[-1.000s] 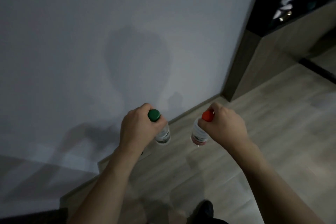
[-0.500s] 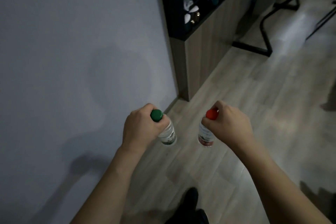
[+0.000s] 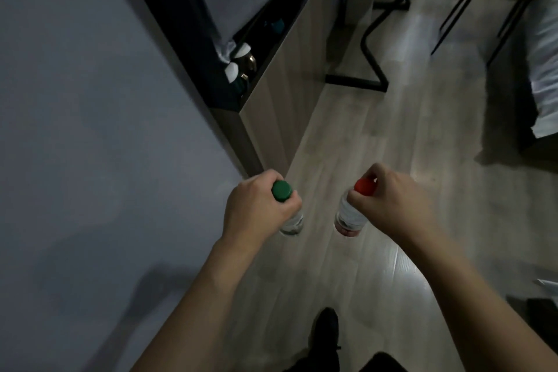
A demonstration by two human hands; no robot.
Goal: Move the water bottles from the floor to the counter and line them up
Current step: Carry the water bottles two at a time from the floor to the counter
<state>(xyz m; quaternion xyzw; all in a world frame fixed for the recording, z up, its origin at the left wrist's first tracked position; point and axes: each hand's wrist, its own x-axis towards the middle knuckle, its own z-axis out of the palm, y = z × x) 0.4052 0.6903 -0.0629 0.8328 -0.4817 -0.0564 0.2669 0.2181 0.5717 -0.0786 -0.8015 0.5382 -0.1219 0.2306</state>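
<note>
Bottles [image 3: 349, 217] hanging below each hand's grip [image 3: 389, 205]

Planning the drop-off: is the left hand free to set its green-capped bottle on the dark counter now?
Probably not yet. The left hand grips the green-capped bottle over bare floor; the counter lies well ahead, though nothing blocks the way.

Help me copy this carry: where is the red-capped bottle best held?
At the neck just under the red cap, from above. The red-capped bottle hangs upright with its narrow top uppermost, and the right hand already has its grip there.
</note>
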